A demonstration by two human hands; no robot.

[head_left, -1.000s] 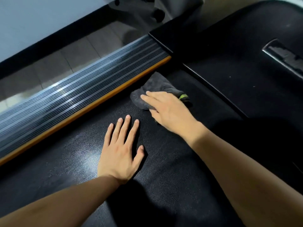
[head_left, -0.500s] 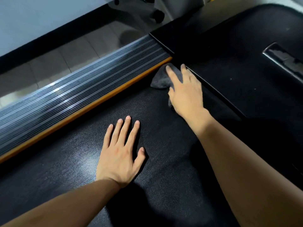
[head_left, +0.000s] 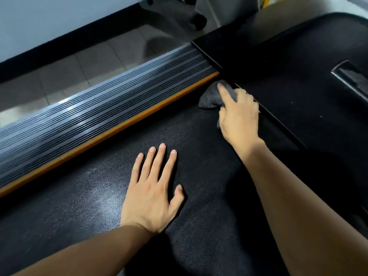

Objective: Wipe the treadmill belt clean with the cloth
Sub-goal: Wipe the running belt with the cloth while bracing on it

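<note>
We see both hands down on the treadmill belt (head_left: 99, 196). Left hand (head_left: 153, 192) lies flat, palm down, fingers spread, thumb out to the side, touching nothing but the belt's textured surface. Right hand (head_left: 237, 116) is further up the belt, palm down on the cloth (head_left: 211, 98), index finger stretched forward over it, other fingers bent on top. We read that as pressing the cloth against the belt rather than pinching it; whether the thumb grips under the fabric, we can't tell.

Cloth is dark grey, bunched, mostly covered by the hand. It sits in the far corner of the belt, just beside the orange strip (head_left: 111, 132) that edges the ribbed side rail (head_left: 89, 116), and right up against the black motor cover (head_left: 298, 76). Tiled floor (head_left: 79, 72) runs beyond the rail, with a dark skirting against the pale wall (head_left: 39, 20).
</note>
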